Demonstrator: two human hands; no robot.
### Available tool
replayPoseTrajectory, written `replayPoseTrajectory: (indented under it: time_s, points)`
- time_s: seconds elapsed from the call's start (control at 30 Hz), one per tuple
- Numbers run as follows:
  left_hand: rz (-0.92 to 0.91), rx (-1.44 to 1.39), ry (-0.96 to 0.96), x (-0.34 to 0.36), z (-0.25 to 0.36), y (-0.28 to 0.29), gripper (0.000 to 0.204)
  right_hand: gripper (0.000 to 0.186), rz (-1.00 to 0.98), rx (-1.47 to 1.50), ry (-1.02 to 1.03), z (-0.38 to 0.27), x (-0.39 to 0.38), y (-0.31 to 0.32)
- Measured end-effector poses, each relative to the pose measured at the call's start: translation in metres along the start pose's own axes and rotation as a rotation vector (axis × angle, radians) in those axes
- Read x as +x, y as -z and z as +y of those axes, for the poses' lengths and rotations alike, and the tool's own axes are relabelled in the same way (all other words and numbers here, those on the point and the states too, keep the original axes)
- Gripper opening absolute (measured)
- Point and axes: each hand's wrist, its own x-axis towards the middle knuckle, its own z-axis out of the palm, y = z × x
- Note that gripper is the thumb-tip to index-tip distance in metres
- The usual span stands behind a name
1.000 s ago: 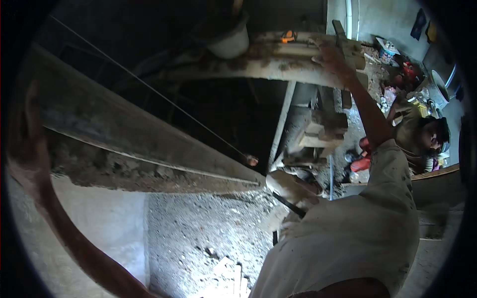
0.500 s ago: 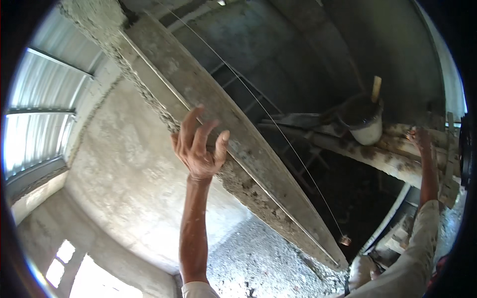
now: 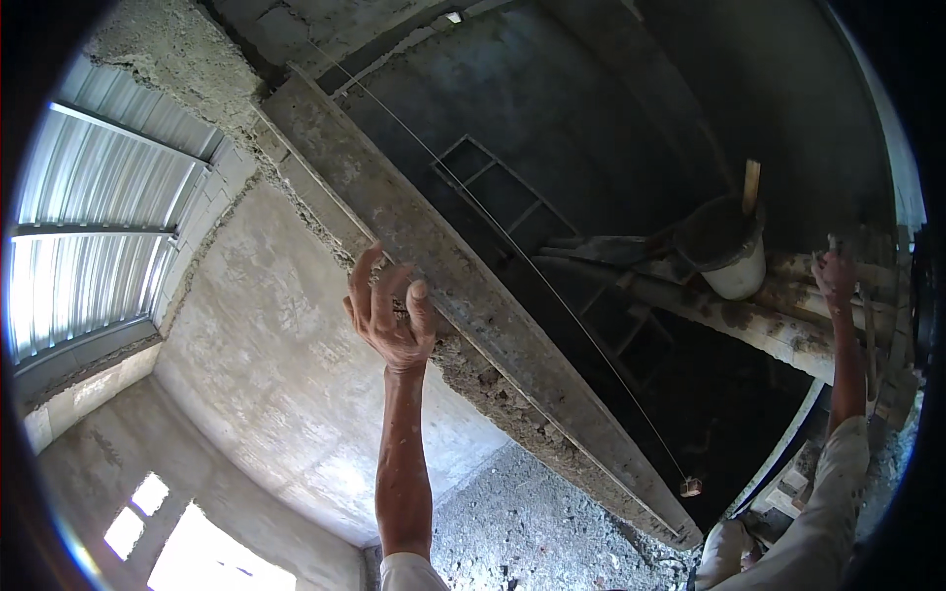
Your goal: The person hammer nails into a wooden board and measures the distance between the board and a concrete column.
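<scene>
Observed a long grey board (image 3: 434, 246), running from upper left to lower right beside a rough masonry ledge (image 3: 493, 389). Found left hand (image 3: 389, 315) nearer, at the board's lower-left edge; could not verify contact. Noted left fingers parted and loosely bent, thumb spread, gripping nothing visible. Located the board up and to the right of these fingers, extending past them both ways. Recorded right hand (image 3: 836, 274) well apart, near pale poles (image 3: 778, 335); cannot tell whether closed. Sighted small block (image 3: 692, 488) beyond the board's right edge.
</scene>
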Motion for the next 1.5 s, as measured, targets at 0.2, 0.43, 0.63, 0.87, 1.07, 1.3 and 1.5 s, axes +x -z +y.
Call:
replayPoseTrajectory:
  time_s: [0.2, 0.43, 0.63, 0.87, 1.07, 1.3, 1.5]
  points:
    - [0.095, -0.285, 0.236, 0.001, 0.061, 0.037, 0.049, 0.055, -0.284, 1.42, -0.314, -0.104, -0.038, 0.152]
    - [-0.64, -0.929, 0.549, -0.028, 0.167, 0.068, 0.066, 0.052, -0.55, 1.468, 0.742, -0.238, -0.169, 0.286]
    - [-0.585, -1.237, 1.003, -0.056, 0.174, 0.091, 0.045, 0.067, -0.112, 1.437, 1.008, -0.279, -0.242, 0.321]
    - [-0.445, -1.281, 1.156, -0.069, 0.149, 0.107, 0.045, 0.09, -0.353, 1.57, 1.175, -0.317, -0.264, 0.322]
    - [-0.371, -1.314, 1.106, -0.061, 0.136, 0.114, 0.045, 0.09, -0.228, 1.454, 1.157, -0.325, -0.266, 0.332]
    - [-0.623, -1.208, 1.096, -0.064, 0.12, 0.123, 0.05, 0.079, -0.063, 1.161, 1.413, -0.337, -0.271, 0.309]
    - [-0.521, -1.063, 0.987, -0.08, 0.117, 0.141, 0.051, 0.071, -0.311, 1.334, 1.033, -0.337, -0.274, 0.311]
